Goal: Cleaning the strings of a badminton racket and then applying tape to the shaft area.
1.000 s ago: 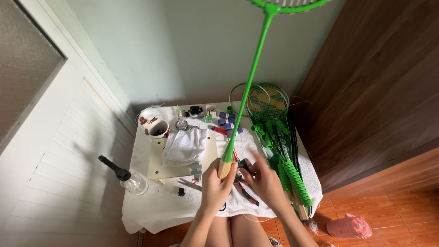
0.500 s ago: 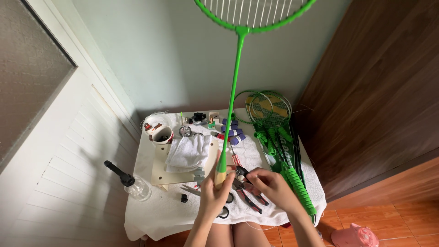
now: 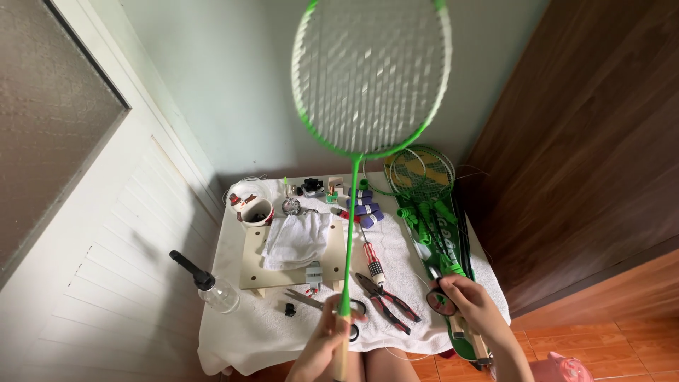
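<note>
Raised further toward the camera since half a second ago, the green badminton racket (image 3: 353,212) now shows its whole strung head against the pale wall, where before only the lower rim was in view. Its thin shaft runs down over the middle of the cloth-covered table (image 3: 233,339) to the near edge, where the left hand (image 3: 327,343) is wrapped shut around the bare wooden handle.

Judging by its slim frame, the racket should be light and springy, stiff along the shaft but easy to bend or snap if levered. The strings look taut and could be nicked by the tools below. The bare wood handle seems a firm, non-slippery place to hold, and the hand grips it low, thumb side up, wrist near the table's front edge, forearm rising from below.

Meanwhile the right hand (image 3: 472,305) has shifted outward to the near right corner, fingers curled around a small dark roll of tape (image 3: 440,303), palm turned inward.

Pliers (image 3: 385,301) with red handles and a screwdriver (image 3: 369,258) lie just right of the shaft; a white towel (image 3: 297,239) rests on a pale board (image 3: 256,272) to its left. More green rackets (image 3: 428,212) lie along the right edge.
</note>
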